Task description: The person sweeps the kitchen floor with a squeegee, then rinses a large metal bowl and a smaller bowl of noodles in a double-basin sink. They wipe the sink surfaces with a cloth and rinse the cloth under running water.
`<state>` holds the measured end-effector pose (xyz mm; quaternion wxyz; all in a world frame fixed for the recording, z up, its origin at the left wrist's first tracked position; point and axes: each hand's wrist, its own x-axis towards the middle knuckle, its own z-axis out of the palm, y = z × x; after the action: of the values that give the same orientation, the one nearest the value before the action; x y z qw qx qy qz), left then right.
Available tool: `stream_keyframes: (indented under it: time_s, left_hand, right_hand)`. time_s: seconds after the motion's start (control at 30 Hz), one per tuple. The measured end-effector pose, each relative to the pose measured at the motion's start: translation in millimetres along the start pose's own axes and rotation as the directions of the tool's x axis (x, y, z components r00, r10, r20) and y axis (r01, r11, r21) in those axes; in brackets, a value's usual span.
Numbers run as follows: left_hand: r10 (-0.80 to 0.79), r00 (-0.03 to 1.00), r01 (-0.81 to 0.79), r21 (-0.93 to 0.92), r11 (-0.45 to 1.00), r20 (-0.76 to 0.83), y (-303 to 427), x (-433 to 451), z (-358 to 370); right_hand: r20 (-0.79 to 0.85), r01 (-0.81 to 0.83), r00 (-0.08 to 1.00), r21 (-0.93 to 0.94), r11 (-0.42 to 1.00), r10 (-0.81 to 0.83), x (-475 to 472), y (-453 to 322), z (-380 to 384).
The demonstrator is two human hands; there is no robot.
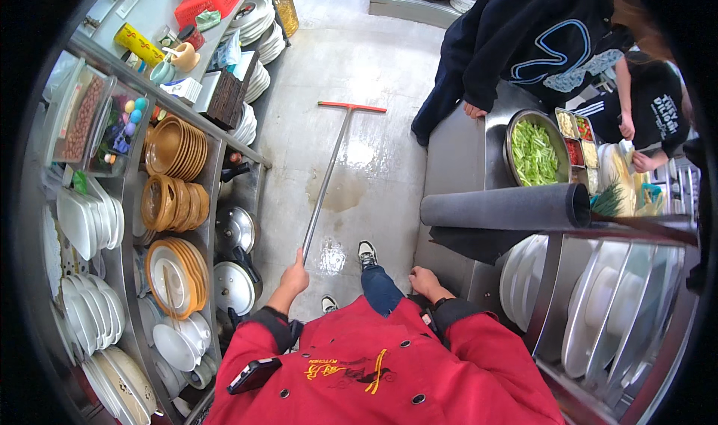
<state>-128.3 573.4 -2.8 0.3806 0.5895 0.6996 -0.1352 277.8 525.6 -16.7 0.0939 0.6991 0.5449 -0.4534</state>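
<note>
My left hand [293, 279] grips the metal handle [328, 183] of a floor squeegee near its upper end. The squeegee's red head [351, 107] lies across the tiled floor ahead of me, with a green tip at its left end. Between the head and my feet, a brownish wet patch [339, 190] spreads on the tiles, beside the handle. My right hand [424, 283] hangs by my right side near the steel counter's side, its fingers loosely curled. Nothing shows in it, though its palm is hidden.
On the left stand steel shelves with plates [92, 313], brown bowls [176, 147] and pressure cookers [238, 287]. A person in dark clothes [538, 38] stands ahead right, another works behind. A dark roll [505, 207] juts over the right-hand counter, near a bowl of chopped greens [535, 153].
</note>
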Motion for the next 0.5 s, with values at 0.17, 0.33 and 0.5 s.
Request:
stream_keyframes:
  time_s: [0.17, 0.33, 0.5]
  left_hand:
    - [-0.016, 0.995, 0.003, 0.119, 0.993, 0.103, -0.1, -25.4, 21.7]
    - [0.054, 0.994, -0.071, 0.184, 0.980, 0.095, -70.0, -81.2, 60.3]
    - [0.099, 0.993, -0.110, 0.199, 0.974, 0.062, -157.9, -154.2, 102.5]
  right_hand:
    - [-0.057, -0.017, 0.998, -0.016, 1.000, 0.016, -37.2, -0.4, 36.8]
    - [-0.036, -0.050, 0.998, -0.072, 0.996, 0.048, -79.0, 3.8, 95.6]
    - [-0.048, -0.004, 0.999, -0.078, 0.997, 0.000, -113.8, -3.9, 157.0]
